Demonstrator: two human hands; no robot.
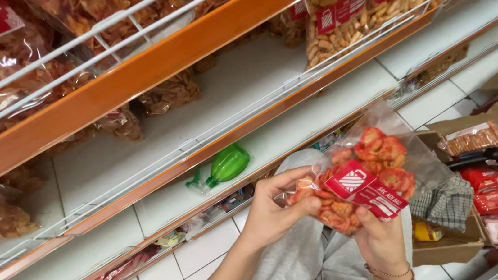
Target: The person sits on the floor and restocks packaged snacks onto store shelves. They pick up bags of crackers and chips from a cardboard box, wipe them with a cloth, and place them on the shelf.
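Observation:
A clear bag of red-orange crackers (378,158) with a red label is held up in front of me by both hands. My left hand (272,211) grips its lower left corner. The bag's bottom edge, under the label, is pinched by my right hand (381,239), which wears thin bracelets at the wrist. The bag hovers over my lap, just off the front of a white store shelf (301,124).
Orange-edged shelves (144,72) with wire rails hold bags of fried snacks. A green spray bottle (224,165) lies on a lower shelf. A cardboard box (469,240) at right holds snack packs, a checked cloth and a black tool. White tile floor lies below.

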